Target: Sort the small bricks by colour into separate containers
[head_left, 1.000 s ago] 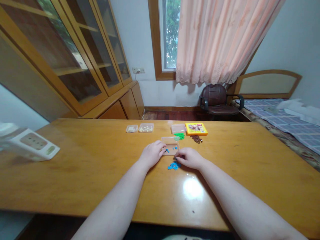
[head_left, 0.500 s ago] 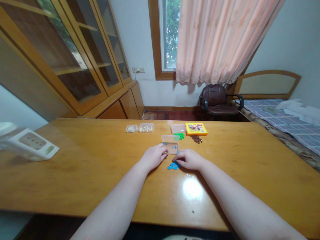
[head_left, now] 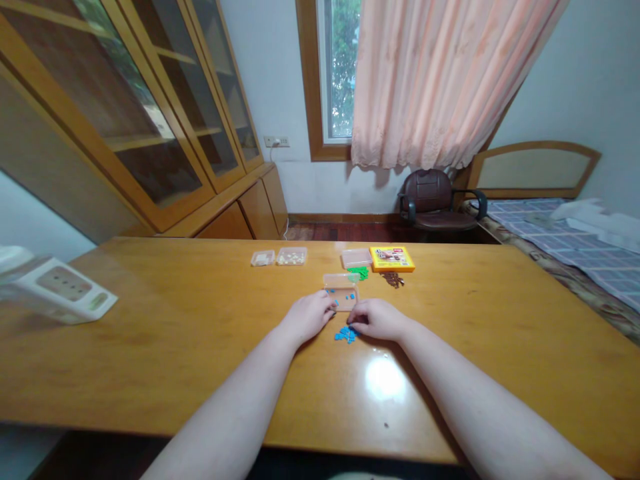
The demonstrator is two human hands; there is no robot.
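Note:
My left hand [head_left: 311, 315] is closed on the left edge of a small clear plastic box [head_left: 346, 309], whose lid stands raised at the back. A few small blue pieces lie inside it. My right hand [head_left: 376, 318] is at the box's front right corner, fingertips pinched just above a heap of blue pieces [head_left: 345, 335] on the table. Whatever sits between those fingertips is too small to make out. Behind the box lies a heap of green pieces [head_left: 358, 273], with brown pieces [head_left: 393, 279] to its right.
A yellow box [head_left: 393, 259] and another clear box [head_left: 356, 259] stand at the back of the wooden table [head_left: 200, 347]. Two clear boxes with pale pieces, one of them a wider box [head_left: 292, 257], are further left. A white appliance [head_left: 65, 290] lies at the far left.
One more blue piece shows in the box near my left fingers. My right hand has shifted very slightly; the left keeps its place at the box.

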